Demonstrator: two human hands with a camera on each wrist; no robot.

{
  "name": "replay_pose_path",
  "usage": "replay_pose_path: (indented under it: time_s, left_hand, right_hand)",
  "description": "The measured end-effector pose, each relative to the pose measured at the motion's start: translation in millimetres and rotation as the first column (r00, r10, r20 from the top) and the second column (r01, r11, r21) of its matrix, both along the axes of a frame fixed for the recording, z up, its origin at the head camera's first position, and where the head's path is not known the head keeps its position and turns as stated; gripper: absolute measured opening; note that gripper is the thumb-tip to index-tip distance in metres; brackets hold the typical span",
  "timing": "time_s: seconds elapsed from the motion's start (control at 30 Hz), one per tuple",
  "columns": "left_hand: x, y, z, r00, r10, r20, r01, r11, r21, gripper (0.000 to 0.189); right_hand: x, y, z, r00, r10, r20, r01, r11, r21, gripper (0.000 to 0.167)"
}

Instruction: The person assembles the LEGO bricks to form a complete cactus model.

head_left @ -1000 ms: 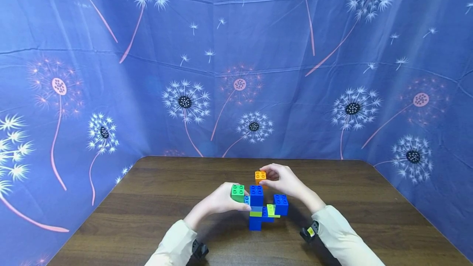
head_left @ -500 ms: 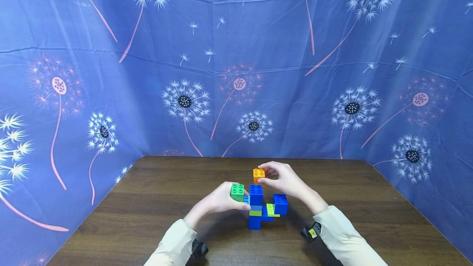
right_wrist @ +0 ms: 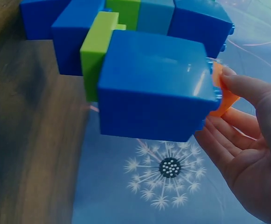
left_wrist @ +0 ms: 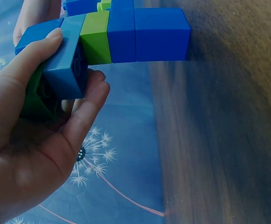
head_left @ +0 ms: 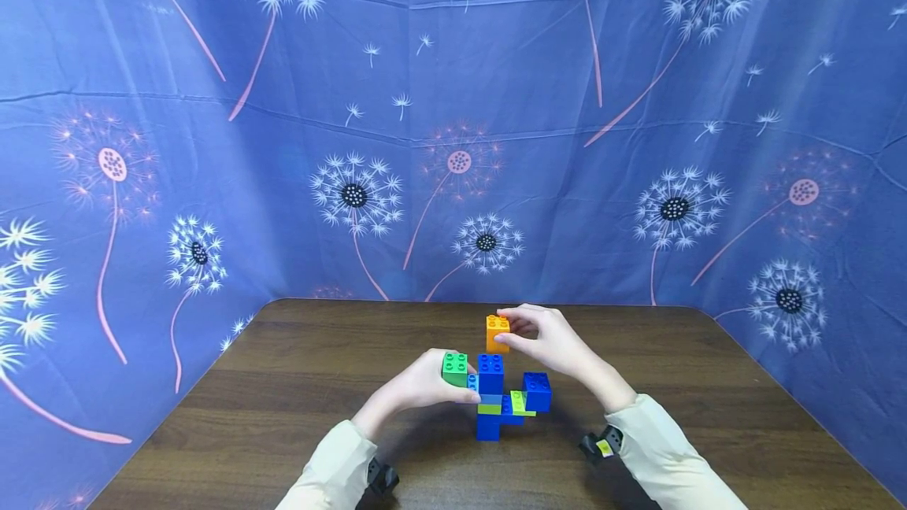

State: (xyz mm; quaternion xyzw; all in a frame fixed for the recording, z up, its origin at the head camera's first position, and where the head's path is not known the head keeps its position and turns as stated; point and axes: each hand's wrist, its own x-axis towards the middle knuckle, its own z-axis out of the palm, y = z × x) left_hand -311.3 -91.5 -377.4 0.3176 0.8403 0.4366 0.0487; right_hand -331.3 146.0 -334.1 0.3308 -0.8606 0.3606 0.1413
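Observation:
A structure of toy building bricks [head_left: 489,426] stands upright on the table. Its central column has blue, lime and light blue bricks, with a dark blue brick [head_left: 491,376] on top. A green brick [head_left: 455,369] sits on its left side; on the right a lime piece bears another blue brick [head_left: 538,393]. My left hand [head_left: 425,381] grips the left arm of the structure, thumb on the light blue brick [left_wrist: 66,63]. Just behind and above the column, my right hand [head_left: 549,339] pinches an orange brick [head_left: 497,334]. In the right wrist view, blue bricks partly hide that orange brick [right_wrist: 223,100].
The dark wooden table [head_left: 319,345] runs back to a blue cloth [head_left: 553,179] with dandelion prints, hung behind and along the sides. A black wrist device [head_left: 601,444] is strapped at the right cuff and another [head_left: 383,478] at the left.
My right hand has raised the orange brick a little, showing more of its front face. The left hand and the brick structure stay in place.

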Motion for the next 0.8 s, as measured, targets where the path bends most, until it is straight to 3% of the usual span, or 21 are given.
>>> replay_pose_path:
  time_s: [0.4, 0.8]
  left_hand:
    - [-0.9, -0.1, -1.0, 1.000, -0.002, -0.028, 0.002, 1.000, 0.007, 0.033]
    - [0.2, -1.2, 0.4, 1.000, -0.009, 0.008, 0.008, 1.000, 0.021, 0.032]
  right_hand:
    - [8.3, -2, 10.9, 0.999, 0.017, -0.031, -0.017, 1.000, -0.007, 0.043]
    - [18.5, -7, 14.9, 0.997, 0.046, -0.063, -0.046, 0.999, -0.002, 0.041]
